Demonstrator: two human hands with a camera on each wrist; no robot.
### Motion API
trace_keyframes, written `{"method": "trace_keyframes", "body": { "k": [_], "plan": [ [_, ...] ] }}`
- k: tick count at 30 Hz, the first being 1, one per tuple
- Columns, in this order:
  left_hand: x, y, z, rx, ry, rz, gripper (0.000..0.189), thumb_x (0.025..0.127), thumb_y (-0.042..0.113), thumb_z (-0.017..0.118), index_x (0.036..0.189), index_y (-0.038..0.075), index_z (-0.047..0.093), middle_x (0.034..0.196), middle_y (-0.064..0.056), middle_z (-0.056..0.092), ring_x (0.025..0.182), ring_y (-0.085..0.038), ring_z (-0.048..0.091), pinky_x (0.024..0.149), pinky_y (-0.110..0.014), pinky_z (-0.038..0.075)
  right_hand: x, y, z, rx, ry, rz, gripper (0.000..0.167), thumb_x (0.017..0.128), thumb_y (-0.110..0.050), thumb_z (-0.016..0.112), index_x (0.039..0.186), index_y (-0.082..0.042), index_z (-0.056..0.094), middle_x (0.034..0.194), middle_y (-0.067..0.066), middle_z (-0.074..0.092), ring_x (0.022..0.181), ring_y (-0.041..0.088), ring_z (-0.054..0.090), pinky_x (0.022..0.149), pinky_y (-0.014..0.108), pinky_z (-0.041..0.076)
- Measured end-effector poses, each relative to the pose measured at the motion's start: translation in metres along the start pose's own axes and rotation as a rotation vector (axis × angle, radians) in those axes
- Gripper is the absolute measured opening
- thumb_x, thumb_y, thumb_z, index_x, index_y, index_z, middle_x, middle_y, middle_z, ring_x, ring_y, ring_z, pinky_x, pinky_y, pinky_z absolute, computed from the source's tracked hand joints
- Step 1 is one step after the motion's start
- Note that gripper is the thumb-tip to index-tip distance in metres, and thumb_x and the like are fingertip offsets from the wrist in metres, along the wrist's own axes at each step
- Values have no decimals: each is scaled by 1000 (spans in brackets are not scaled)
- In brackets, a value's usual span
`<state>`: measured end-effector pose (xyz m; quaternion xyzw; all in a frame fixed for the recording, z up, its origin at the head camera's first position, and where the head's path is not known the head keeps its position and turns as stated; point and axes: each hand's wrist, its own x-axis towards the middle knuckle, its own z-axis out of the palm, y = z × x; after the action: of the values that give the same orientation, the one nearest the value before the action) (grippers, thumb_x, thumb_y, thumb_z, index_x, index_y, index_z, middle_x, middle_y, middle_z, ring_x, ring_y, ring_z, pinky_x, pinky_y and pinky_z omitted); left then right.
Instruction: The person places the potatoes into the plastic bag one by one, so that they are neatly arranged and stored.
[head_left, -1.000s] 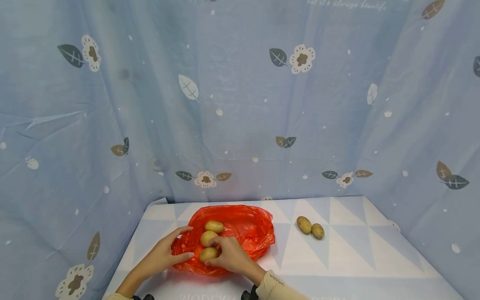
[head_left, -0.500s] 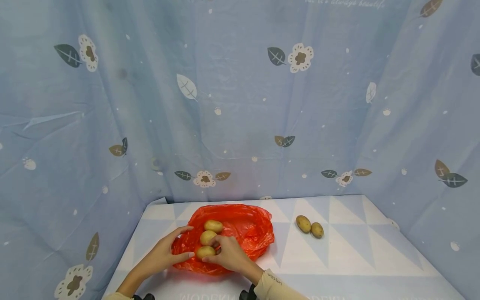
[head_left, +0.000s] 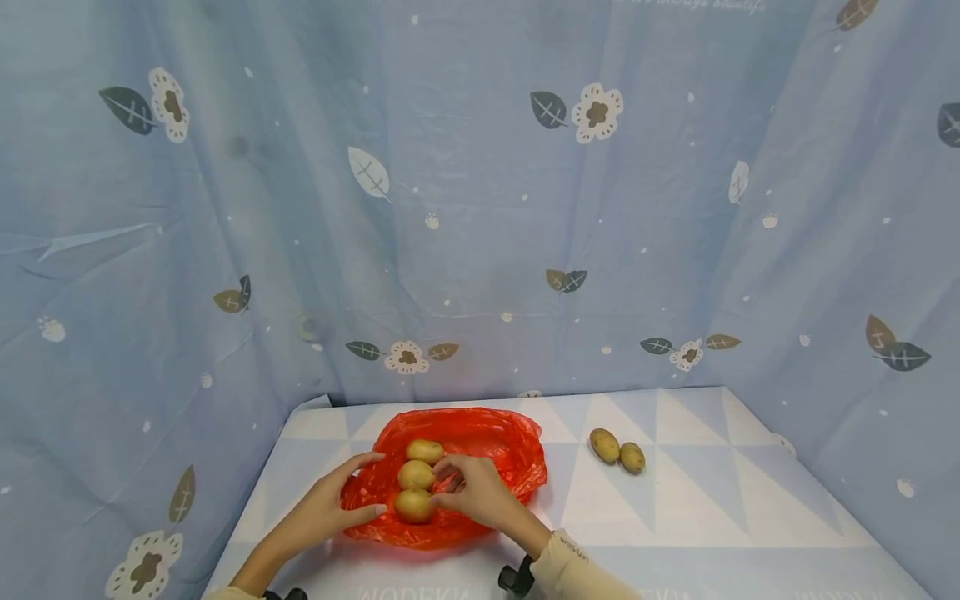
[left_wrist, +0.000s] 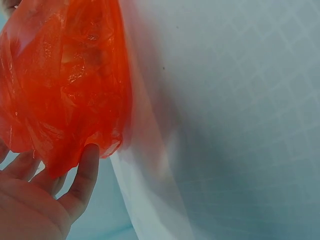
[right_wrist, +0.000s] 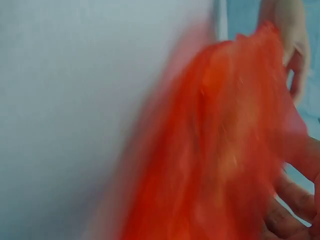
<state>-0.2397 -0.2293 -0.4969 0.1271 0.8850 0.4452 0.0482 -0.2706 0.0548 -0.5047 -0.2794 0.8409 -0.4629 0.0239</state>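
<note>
A red plastic bag (head_left: 510, 450) lies spread on the table, its top wide apart. Inside, three yellow-brown potatoes form a row: the far potato (head_left: 424, 451), the middle potato (head_left: 416, 475) and the near potato (head_left: 413, 506). My left hand (head_left: 330, 500) is at the bag's left rim, thumb and forefinger spread apart and touching it; the bag hides some fingertips in the left wrist view. My right hand (head_left: 476, 492) hovers over the bag just right of the potatoes, fingers slightly bent, nothing visible between them.
Two more potatoes, a larger potato (head_left: 604, 446) and a smaller potato (head_left: 632, 458), lie side by side right of the bag. Beneath is a table (head_left: 697, 508) with a triangle-patterned cover. A blue patterned curtain (head_left: 480, 250) hangs behind and at both sides.
My right hand shifted the near potato slightly left, let go of it and drew back to the right. My left hand stayed at the bag's rim.
</note>
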Motion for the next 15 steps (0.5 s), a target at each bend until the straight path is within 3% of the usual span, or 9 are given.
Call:
{"method": "trace_keyframes", "body": {
  "k": [15],
  "plan": [
    [0, 0, 0, 1, 15, -13, 75, 83, 36, 87, 148, 20, 51, 148, -14, 51, 128, -36, 54, 94, -51, 57, -25, 22, -77, -116, 129, -5, 31, 87, -22, 85, 116, -17, 71, 106, -3, 72, 85, 8, 66, 75, 24, 58]
  ]
}}
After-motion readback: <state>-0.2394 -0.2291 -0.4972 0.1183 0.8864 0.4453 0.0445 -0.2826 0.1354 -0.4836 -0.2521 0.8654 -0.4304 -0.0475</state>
